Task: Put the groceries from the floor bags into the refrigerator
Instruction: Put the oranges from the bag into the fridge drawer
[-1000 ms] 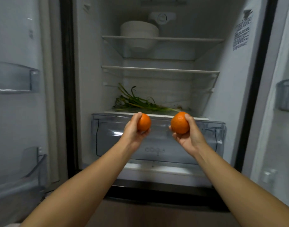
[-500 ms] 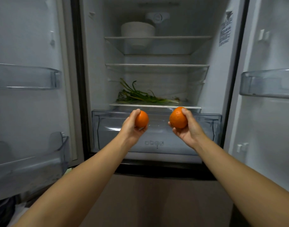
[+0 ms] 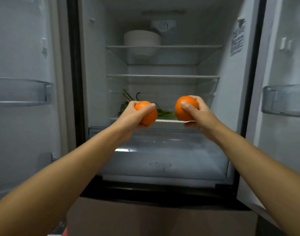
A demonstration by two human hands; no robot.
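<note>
The refrigerator stands open in front of me. My left hand (image 3: 131, 117) grips an orange (image 3: 148, 116) with fingers curled over its top. A second, slightly larger orange (image 3: 183, 111) is held in my right hand (image 3: 201, 114), thumb across its front. Both oranges hover at the front edge of the lowest glass shelf (image 3: 169, 120), just above the clear crisper drawer (image 3: 162, 155). Green onions (image 3: 128, 99) lie on that shelf behind the oranges, partly hidden by my hands.
A stack of white bowls (image 3: 142, 40) sits on the top shelf (image 3: 164, 47); the middle shelf (image 3: 162, 76) holds nothing. Open doors flank me, with clear bins on the left (image 3: 21, 91) and right (image 3: 285, 101).
Both hands have risen and reached forward from in front of the crisper drawer to the lowest shelf's edge, turning palm-down over the oranges. The view has moved closer to the refrigerator.
</note>
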